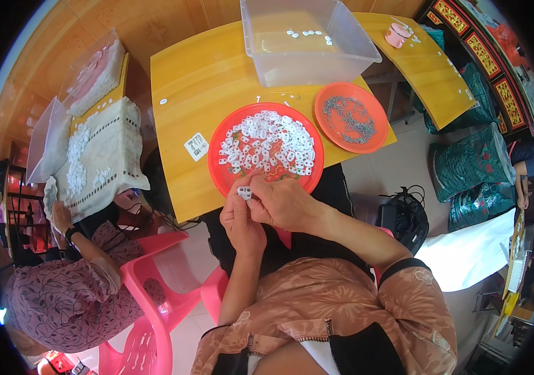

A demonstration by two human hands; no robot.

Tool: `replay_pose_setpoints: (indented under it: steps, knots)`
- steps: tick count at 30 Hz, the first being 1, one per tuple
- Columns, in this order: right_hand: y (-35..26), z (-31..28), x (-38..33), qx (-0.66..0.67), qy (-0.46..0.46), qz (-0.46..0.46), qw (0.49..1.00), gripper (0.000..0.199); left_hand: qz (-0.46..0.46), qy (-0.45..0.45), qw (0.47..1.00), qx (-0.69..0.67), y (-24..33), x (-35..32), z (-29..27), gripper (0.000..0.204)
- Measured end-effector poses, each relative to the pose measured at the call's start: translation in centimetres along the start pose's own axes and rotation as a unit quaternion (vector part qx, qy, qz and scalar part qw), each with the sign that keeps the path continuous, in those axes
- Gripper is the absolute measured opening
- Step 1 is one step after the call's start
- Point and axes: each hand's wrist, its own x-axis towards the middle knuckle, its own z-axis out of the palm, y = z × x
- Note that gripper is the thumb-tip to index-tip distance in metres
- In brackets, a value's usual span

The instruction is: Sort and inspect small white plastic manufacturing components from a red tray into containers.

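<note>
My left hand [242, 226] pinches a small white plastic piece with two holes [244, 192] between thumb and fingers. Close against it, my right hand [284, 203] is closed, its fingertips at the piece; what they grip is hidden. Both hands are over the near edge of a round red tray [216, 164]. Inside the tray lies a loose heap of similar white plastic pieces [273, 128], several of them showing dark holes. To the tray's right, an orange-red plate [327, 103] holds a pile of thin grey metal nails or screws [357, 125].
The yellow table [182, 69] carries a clear plastic bin [311, 69] at the back and a printed white label [196, 147]. A pink cup [396, 35] stands on another table at right. At left, a person [67, 294] sits by a cloth with white pieces. Green sacks [472, 164] lie right.
</note>
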Motion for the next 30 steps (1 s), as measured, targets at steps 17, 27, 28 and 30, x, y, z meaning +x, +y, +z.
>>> replay_pose_setpoints:
  steps: [17, 27, 28, 30]
  knots:
    - [-0.4, 1.2, -0.3, -0.041, 0.057, -0.027, 0.997, 0.015, 0.01, 0.031, 0.999, -0.011, 0.4, -0.5, 1.0, 0.035]
    - [-0.1, 2.0, -0.9, -0.042, 0.073, 0.0, 0.996, 0.012, -0.018, 0.045, 0.998, -0.03, -0.3, -0.5, 0.6, 0.032]
    - [-0.2, 2.0, -0.7, -0.03, 0.076, -0.003, 0.997, 0.012, -0.014, 0.04, 0.998, -0.037, 0.1, -0.4, 0.6, 0.032]
    - [-1.1, 1.5, -0.3, 0.003, 0.064, 0.015, 0.998, 0.011, -0.008, 0.036, 0.998, -0.043, 0.3, -0.2, 0.4, 0.033]
